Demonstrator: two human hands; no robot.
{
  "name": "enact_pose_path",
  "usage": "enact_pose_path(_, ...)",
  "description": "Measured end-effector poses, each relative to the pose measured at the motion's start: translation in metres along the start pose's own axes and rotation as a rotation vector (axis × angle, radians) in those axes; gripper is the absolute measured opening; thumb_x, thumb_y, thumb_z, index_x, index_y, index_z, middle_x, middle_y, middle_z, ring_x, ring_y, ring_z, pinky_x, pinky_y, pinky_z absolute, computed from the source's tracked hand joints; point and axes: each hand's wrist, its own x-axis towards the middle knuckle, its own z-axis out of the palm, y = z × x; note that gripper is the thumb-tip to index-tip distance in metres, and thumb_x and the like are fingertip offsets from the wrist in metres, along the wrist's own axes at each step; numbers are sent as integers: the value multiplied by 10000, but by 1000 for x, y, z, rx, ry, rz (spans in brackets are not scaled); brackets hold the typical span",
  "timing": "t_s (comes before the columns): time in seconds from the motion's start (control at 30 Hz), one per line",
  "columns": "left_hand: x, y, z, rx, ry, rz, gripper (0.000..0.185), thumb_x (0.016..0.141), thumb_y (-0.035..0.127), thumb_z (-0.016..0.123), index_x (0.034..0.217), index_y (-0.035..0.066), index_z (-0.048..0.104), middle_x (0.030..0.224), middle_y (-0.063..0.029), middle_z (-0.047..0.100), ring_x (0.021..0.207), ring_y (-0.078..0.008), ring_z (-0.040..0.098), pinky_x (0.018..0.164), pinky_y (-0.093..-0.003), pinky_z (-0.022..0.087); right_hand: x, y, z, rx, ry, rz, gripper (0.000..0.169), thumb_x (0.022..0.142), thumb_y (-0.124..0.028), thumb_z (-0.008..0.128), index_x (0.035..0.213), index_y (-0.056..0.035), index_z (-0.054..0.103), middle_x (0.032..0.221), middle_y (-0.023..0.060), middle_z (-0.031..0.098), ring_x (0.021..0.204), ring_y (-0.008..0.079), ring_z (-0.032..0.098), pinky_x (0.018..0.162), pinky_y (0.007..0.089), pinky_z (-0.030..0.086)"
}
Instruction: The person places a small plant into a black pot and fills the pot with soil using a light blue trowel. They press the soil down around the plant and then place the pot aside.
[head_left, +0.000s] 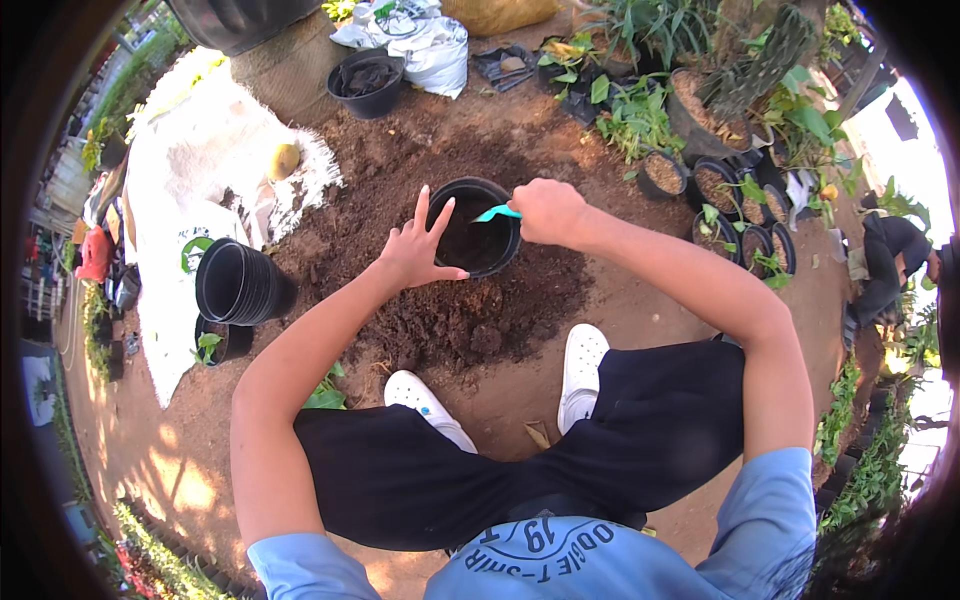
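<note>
A round black plastic plant pot (516, 247) stands on a patch of loose dark soil (480, 322) in front of my feet. My left hand (417, 251) lies at the pot's left side with its fingers spread, the fingertips and thumb at the rim. In my fist on the right is the turquoise handle of a small hand trowel (496, 214); my right hand (551, 214) is beside the pot's right rim. The trowel tip points into the pot over dark contents, and how deep it reaches is hard to tell.
A stack of black pots (244, 283) stands left, beside a white woven sack (187, 157) spread on the ground. Another black pot (365, 84) is beyond the soil. Several small filled pots (716, 186) and plants line the right. A person (889, 255) bends at far right.
</note>
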Motion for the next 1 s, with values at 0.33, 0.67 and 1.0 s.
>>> enact_pose_path(0.33,-7,-7,-7,-105,-116,-204,1199,850,774,574,1615,180,-133,1505,-336,396,1325,-472,515,1076,-591,392,-50,-27,-35,-121,-175,-116,179,740,-141,680,882,-46,736,863,198,730,883,374,725,766,477,591)
enact_pose_path(0.67,7,-3,0,-309,-20,-300,429,936,231,528,1287,52,356,1006,-265,713,958,-464,697,820,-581,543,-22,-11,-23,2,-196,-177,299,707,-106,665,992,-36,722,894,228,721,901,407,712,795,501,578)
enact_pose_path(1.0,18,-25,-4,-430,7,-207,477,1034,339,521,1471,176,416,797,-135,743,662,-284,734,708,-447,590,6,-24,-30,47,11,-258,162,706,-114,675,824,-16,728,818,210,718,830,386,728,729,485,598)
